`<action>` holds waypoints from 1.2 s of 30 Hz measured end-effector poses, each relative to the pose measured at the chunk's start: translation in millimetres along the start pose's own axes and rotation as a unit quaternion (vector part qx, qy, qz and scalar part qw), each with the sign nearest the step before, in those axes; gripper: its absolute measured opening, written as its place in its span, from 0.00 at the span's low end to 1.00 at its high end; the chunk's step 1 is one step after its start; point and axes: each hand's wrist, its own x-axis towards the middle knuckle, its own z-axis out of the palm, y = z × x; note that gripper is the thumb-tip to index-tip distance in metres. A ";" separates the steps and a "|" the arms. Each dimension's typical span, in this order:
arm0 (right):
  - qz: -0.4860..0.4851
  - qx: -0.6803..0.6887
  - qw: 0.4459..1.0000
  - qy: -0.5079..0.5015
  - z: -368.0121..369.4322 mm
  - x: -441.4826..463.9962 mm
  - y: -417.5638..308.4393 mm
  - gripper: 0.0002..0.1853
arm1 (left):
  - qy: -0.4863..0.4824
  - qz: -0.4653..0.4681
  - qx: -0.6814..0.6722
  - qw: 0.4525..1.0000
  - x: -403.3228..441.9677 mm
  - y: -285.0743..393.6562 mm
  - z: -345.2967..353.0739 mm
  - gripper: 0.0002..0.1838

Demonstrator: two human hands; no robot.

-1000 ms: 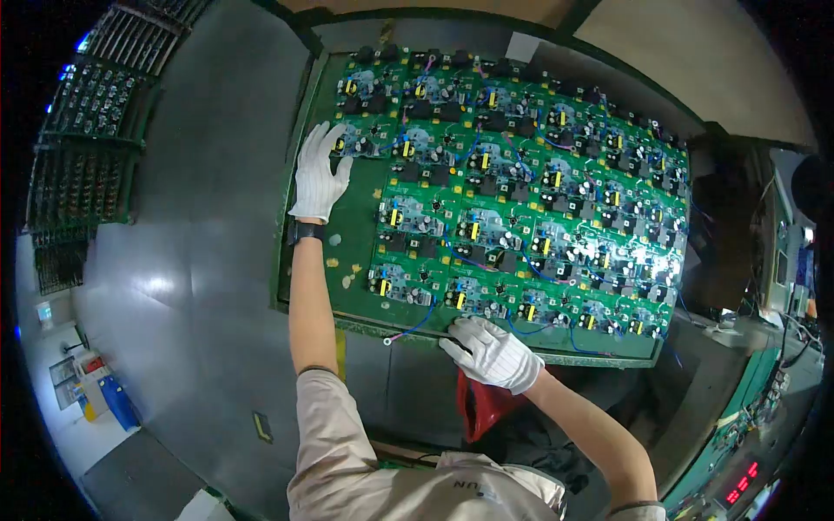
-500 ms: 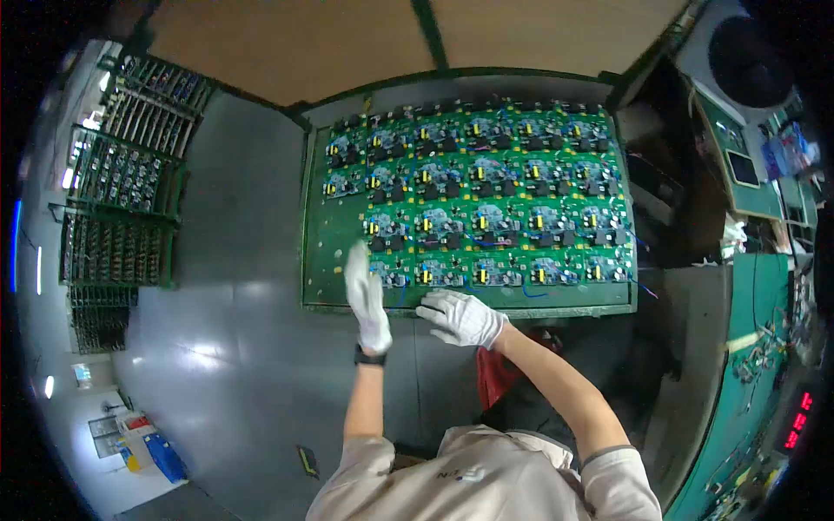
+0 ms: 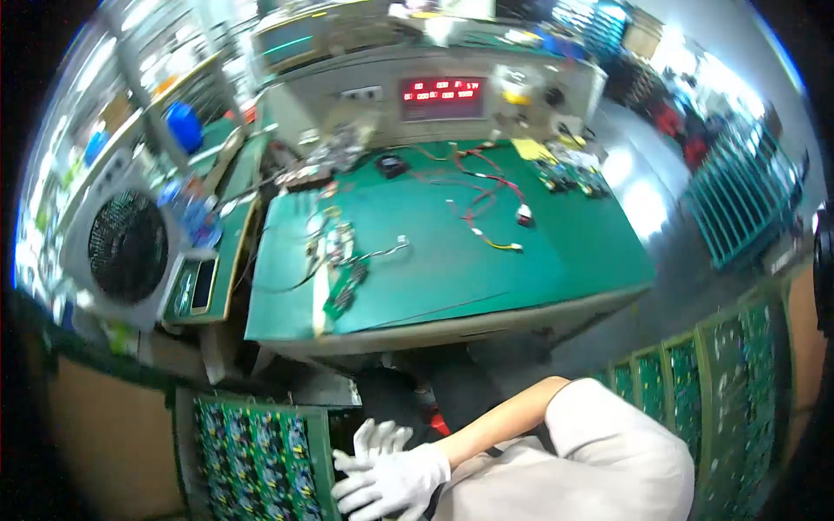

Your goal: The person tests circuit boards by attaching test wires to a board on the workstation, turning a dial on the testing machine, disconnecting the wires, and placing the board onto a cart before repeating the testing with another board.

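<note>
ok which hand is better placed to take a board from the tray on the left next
Probably the right hand: it looks empty, and its spread fingers point toward the tray of boards. The left hand is also near, but partly covered by the right.

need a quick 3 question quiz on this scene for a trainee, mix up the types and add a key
1. True or false: both of the person's hands are bare.

2. Multiple choice: what colour are the digits on the digital display at the back of the workbench?
a) green
b) blue
c) red

3. Fill the gap: the green-framed tray beside the hands, at lower left of the picture, holds rows of ____.

Key:
1. False; they wear white gloves.
2. c) red.
3. Circuit boards.
</note>
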 end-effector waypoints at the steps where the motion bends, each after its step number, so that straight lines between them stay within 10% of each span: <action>1: 0.029 0.002 0.999 0.039 -31.5 0.5 0.4 0.33 | 0.001 -0.032 0.001 0.999 26.3 -3.2 -1.0 0.55; 4: 0.104 -0.086 0.975 0.176 -102.7 -8.6 -14.4 0.28 | -0.004 -0.034 0.348 0.937 168.7 -40.6 9.3 0.37; 5: 0.116 -0.137 0.962 0.205 -126.2 -17.6 -18.2 0.27 | 0.022 0.048 0.668 0.742 207.4 -64.0 47.8 0.24; 6: 0.128 -0.187 0.946 0.230 -149.0 -27.9 -21.5 0.27 | -0.010 0.012 0.680 0.733 237.7 -65.1 37.4 0.18; 10: 0.386 -0.361 0.842 0.111 -258.7 -89.5 -33.6 0.19 | -0.103 0.036 0.928 0.355 323.7 -99.5 34.5 0.12; 12: 0.323 -0.487 0.778 0.229 -315.9 -136.0 -18.2 0.18 | -0.113 0.007 0.941 0.318 333.7 -107.6 9.1 0.13; 18: 0.607 -0.547 0.519 0.250 -479.1 -252.5 36.4 0.20 | -0.114 0.061 0.944 0.304 326.3 -113.9 -13.1 0.13; 22: 0.696 -0.542 0.455 0.120 -529.3 -270.7 70.9 0.30 | -0.101 0.050 0.936 0.332 324.3 -109.7 -13.3 0.12; 29: 0.697 -0.479 0.533 -0.030 -568.2 -291.1 90.4 0.30 | -0.086 0.042 0.918 0.384 325.4 -106.5 -10.6 0.11; 36: 0.605 -0.496 0.622 0.040 -513.4 -244.3 54.1 0.23 | -0.081 0.042 0.905 0.416 326.2 -103.3 -12.7 0.12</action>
